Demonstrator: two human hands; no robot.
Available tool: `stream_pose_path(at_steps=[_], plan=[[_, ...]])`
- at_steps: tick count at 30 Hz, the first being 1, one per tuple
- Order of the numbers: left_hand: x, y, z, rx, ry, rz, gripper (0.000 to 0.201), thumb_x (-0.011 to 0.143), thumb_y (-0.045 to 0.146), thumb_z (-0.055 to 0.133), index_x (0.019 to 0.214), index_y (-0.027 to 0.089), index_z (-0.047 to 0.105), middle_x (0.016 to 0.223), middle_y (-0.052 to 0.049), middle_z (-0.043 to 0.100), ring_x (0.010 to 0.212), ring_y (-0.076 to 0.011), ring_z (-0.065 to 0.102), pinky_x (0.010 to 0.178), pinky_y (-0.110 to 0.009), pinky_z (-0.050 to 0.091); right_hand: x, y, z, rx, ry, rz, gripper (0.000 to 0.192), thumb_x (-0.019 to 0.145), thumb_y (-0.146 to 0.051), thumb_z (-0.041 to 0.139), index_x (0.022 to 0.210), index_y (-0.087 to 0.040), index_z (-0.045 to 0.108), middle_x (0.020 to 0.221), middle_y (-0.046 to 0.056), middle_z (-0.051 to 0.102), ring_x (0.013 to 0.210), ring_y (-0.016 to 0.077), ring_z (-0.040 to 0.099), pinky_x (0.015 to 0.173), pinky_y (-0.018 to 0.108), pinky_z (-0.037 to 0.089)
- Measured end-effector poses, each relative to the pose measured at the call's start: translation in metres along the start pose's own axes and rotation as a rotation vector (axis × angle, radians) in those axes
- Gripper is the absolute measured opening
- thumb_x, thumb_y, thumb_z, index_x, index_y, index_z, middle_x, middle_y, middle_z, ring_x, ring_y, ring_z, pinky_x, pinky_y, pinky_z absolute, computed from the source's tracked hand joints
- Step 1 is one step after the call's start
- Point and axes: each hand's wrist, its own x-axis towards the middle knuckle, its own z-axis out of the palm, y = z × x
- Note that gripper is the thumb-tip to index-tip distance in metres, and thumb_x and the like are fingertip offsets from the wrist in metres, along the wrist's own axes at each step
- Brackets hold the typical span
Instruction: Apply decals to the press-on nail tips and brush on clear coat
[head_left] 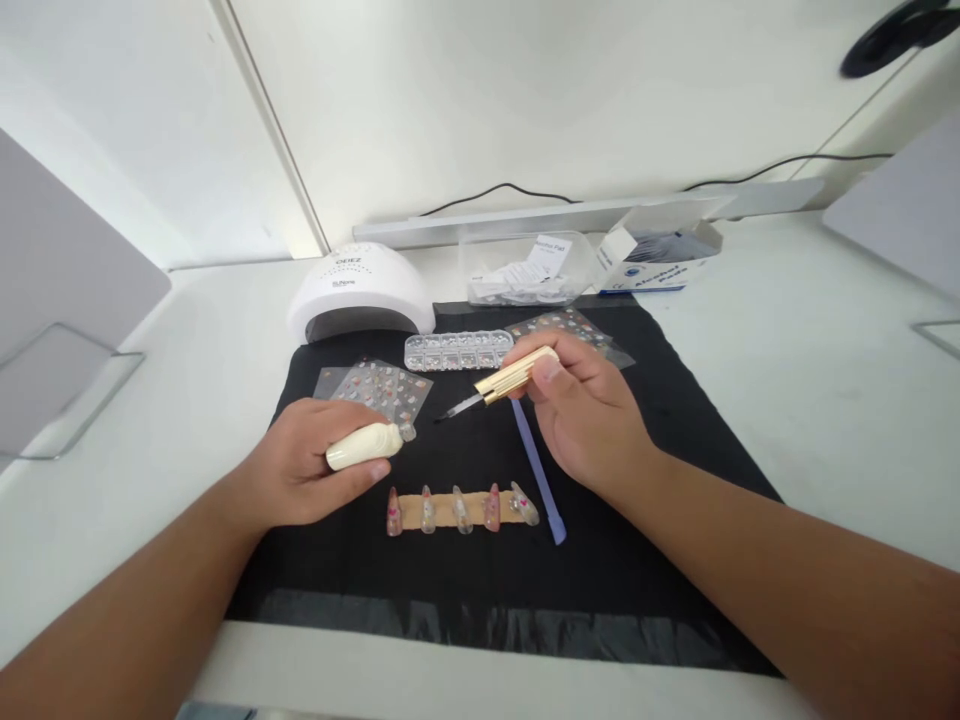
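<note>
My left hand (307, 465) is wrapped round a cream nail polish bottle (361, 447), tilted with its uncapped neck towards the right. Between the fingers of my right hand (581, 405) is a gold brush cap (514, 376), its brush pointing down and left, apart from the bottle. Below both hands lies a tan strip (442, 511) bearing several clear and pinkish false nails (491, 508) with small decorations. A purple stick tool (538, 470) lies just right of the strip, partly below my right hand.
On the black mat (622, 580) are sticker sheets (386, 388) and a clear compartment case (450, 350) of small pieces. A white nail lamp (361, 290) stands at the back left. Behind are a clear bin (480, 292) of packets and an alcohol pad box (656, 270).
</note>
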Motion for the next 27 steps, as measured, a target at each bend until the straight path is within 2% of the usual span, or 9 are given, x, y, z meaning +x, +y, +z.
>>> stream_pose_path(at_steps=[8, 14, 22, 27], plan=[[-0.0022, -0.0014, 0.0047, -0.033, -0.012, 0.001, 0.011, 0.093, 0.025, 0.061, 0.101, 0.017, 0.064, 0.078, -0.002, 0.071, 0.061, -0.0125, 0.062, 0.058, -0.022, 0.045, -0.0031, 0.0040, 0.0034, -0.032, -0.038, 0.018, 0.039, 0.084, -0.060, 0.071, 0.086, -0.021, 0.068, 0.071, -0.002, 0.061, 0.065, 0.0133, 0.056, 0.065, 0.028, 0.049], [0.0024, 0.0031, 0.0029, -0.003, -0.024, 0.013, 0.009, 0.094, 0.024, 0.059, 0.095, 0.017, 0.063, 0.074, -0.002, 0.071, 0.058, -0.0124, 0.061, 0.055, -0.022, 0.044, -0.0041, 0.0029, 0.0065, -0.046, -0.056, 0.044, 0.041, 0.083, -0.063, 0.070, 0.088, -0.021, 0.067, 0.074, 0.000, 0.063, 0.066, 0.0138, 0.057, 0.065, 0.028, 0.051], [0.0020, 0.0022, 0.0029, -0.001, -0.021, 0.010, 0.011, 0.094, 0.027, 0.058, 0.095, 0.017, 0.063, 0.076, -0.004, 0.074, 0.059, -0.0141, 0.064, 0.055, -0.024, 0.046, -0.0046, 0.0038, 0.0053, -0.077, -0.054, 0.009, 0.039, 0.085, -0.061, 0.069, 0.087, -0.022, 0.067, 0.070, -0.002, 0.060, 0.064, 0.0133, 0.056, 0.064, 0.027, 0.048], [0.0033, 0.0041, 0.0035, -0.004, -0.024, 0.005, 0.010, 0.094, 0.026, 0.058, 0.094, 0.017, 0.063, 0.077, -0.003, 0.074, 0.060, -0.0138, 0.065, 0.056, -0.023, 0.046, -0.0064, 0.0023, 0.0057, -0.256, -0.129, -0.073, 0.037, 0.094, -0.056, 0.059, 0.093, -0.020, 0.069, 0.075, 0.001, 0.064, 0.065, 0.0140, 0.056, 0.064, 0.028, 0.046]])
